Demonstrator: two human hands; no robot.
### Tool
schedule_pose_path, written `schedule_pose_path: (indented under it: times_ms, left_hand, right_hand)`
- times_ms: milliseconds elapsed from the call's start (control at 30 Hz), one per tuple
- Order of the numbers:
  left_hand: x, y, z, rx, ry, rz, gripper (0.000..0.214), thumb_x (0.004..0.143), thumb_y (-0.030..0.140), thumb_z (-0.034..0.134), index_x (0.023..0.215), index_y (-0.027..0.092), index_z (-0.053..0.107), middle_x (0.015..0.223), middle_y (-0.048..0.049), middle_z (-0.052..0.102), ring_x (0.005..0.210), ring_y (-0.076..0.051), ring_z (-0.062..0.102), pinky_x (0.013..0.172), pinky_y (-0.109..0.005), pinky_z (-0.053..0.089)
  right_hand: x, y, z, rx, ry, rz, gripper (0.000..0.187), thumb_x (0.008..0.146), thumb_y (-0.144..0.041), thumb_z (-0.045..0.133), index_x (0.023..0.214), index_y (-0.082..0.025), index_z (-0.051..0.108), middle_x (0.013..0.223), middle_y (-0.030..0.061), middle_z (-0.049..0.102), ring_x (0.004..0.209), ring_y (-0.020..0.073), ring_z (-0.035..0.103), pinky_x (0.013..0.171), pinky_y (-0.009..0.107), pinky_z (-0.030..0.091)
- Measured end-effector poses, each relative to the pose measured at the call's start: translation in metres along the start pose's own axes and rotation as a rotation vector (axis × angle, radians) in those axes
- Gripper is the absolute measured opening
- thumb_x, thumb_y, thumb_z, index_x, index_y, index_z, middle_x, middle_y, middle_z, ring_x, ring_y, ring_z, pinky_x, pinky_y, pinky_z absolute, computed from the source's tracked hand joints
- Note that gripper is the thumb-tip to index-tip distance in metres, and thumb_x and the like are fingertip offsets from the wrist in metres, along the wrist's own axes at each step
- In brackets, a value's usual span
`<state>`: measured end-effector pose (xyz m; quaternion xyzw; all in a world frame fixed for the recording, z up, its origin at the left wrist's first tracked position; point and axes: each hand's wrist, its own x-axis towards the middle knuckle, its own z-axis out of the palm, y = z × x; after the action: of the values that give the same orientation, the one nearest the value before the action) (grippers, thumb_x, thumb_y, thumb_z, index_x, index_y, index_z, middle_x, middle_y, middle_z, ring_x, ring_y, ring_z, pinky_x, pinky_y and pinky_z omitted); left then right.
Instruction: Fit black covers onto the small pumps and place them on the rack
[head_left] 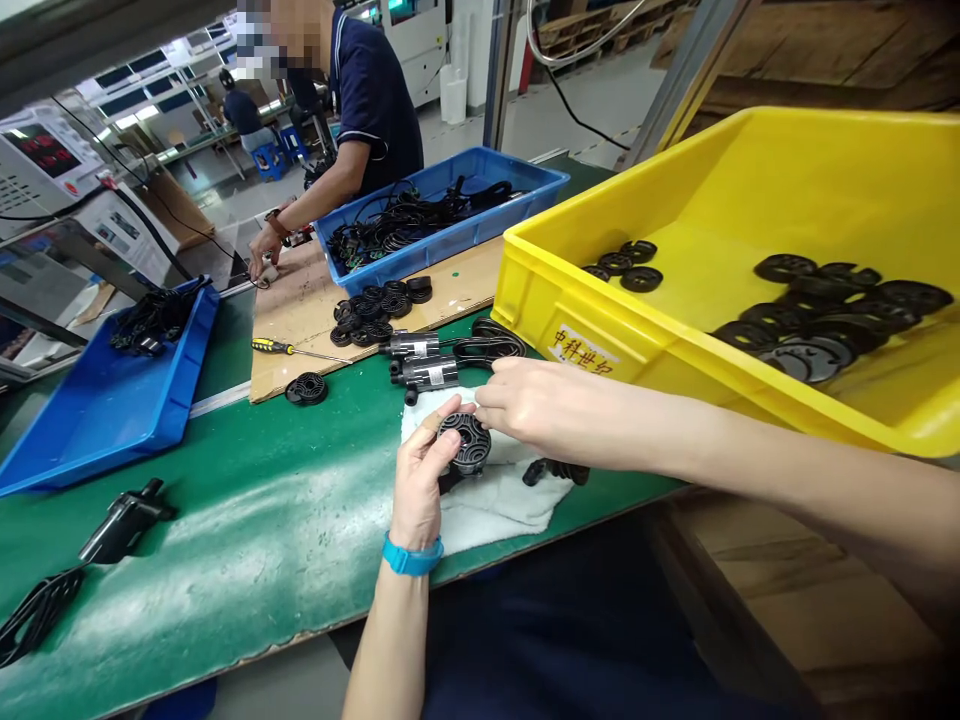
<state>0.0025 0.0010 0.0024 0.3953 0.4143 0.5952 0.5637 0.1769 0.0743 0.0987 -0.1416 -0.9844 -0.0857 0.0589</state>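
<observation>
My left hand (418, 485), with a blue wristband (412, 556), holds a round black slotted cover (472, 455) between thumb and fingers. My right hand (529, 405) is closed at the cover's upper right edge; whatever its fingertips pinch is hidden. A white cloth (517, 515) lies under both hands. On it, below my right wrist, rests a dark ribbed piece (566, 470), partly covered. Just beyond my hands lie two black cylindrical pump-like units (427, 373) with white labels and a coiled black cable (491, 343).
A yellow bin (637, 340) with black round parts stands at right. Blue trays (450, 245) (142, 430) hold cables. Slotted covers (367, 312) and a screwdriver (274, 346) lie on a board (300, 370). A black unit (124, 525) lies left. A co-worker (375, 100) works opposite.
</observation>
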Motion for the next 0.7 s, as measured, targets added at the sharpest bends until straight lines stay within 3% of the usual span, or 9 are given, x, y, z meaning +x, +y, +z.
schedule_pose_path:
  times_ms: [200,333,467,567,633,700]
  left_hand:
    - [0.003,-0.006,0.005,0.052,0.072,0.051,0.033,0.091,0.034,0.068,0.122,0.024,0.075,0.130,-0.0060,0.072,0.127,-0.028,0.062,0.113,-0.040,0.042]
    - [0.000,-0.006,0.014,0.203,0.114,0.154,0.033,0.098,0.034,0.054,0.122,0.022,0.073,0.131,-0.0066,0.070,0.127,-0.026,0.060,0.113,-0.038,0.041]
    - [-0.001,-0.006,0.021,0.264,0.167,0.204,0.032,0.100,0.033,0.049,0.120,0.020,0.071,0.128,-0.0072,0.070,0.122,-0.024,0.062,0.107,-0.036,0.044]
    - [-0.001,-0.008,0.022,0.261,0.187,0.189,0.033,0.101,0.035,0.048,0.121,0.021,0.070,0.125,-0.0070,0.071,0.117,-0.024,0.064,0.104,-0.036,0.046]
    - [-0.001,-0.009,0.023,0.284,0.199,0.186,0.033,0.101,0.036,0.047,0.122,0.022,0.069,0.123,-0.0067,0.071,0.117,-0.024,0.063,0.104,-0.036,0.045]
    - [-0.003,-0.009,0.024,0.321,0.206,0.196,0.034,0.102,0.036,0.046,0.123,0.022,0.068,0.125,-0.0065,0.070,0.119,-0.023,0.063,0.105,-0.036,0.044]
  right_hand:
    - [-0.001,-0.004,0.003,-0.036,0.038,0.001,0.021,0.084,0.001,0.061,0.074,-0.015,0.070,0.074,0.0041,0.066,0.066,0.0191,0.056,0.072,0.035,0.034]
    - [-0.006,-0.007,0.009,-0.099,0.173,0.048,0.021,0.086,-0.001,0.060,0.074,-0.015,0.069,0.069,0.0039,0.063,0.064,0.0182,0.054,0.071,0.035,0.034]
    - [-0.019,-0.021,0.025,-0.117,0.449,0.238,0.018,0.096,-0.009,0.055,0.095,-0.013,0.072,0.074,0.0046,0.065,0.066,0.0186,0.054,0.069,0.035,0.037]
    - [-0.030,-0.052,0.047,-0.042,0.820,0.452,0.026,0.095,-0.009,0.059,0.117,-0.018,0.069,0.090,0.0067,0.068,0.083,0.0206,0.062,0.078,0.037,0.046]
    - [-0.034,-0.083,0.065,0.137,1.028,0.546,0.042,0.091,-0.004,0.063,0.127,-0.026,0.067,0.095,0.0048,0.066,0.090,0.0196,0.064,0.083,0.034,0.050]
    - [-0.032,-0.111,0.085,0.450,1.040,0.699,0.045,0.092,-0.011,0.064,0.134,-0.027,0.063,0.108,0.0079,0.066,0.102,0.0215,0.066,0.088,0.035,0.054]
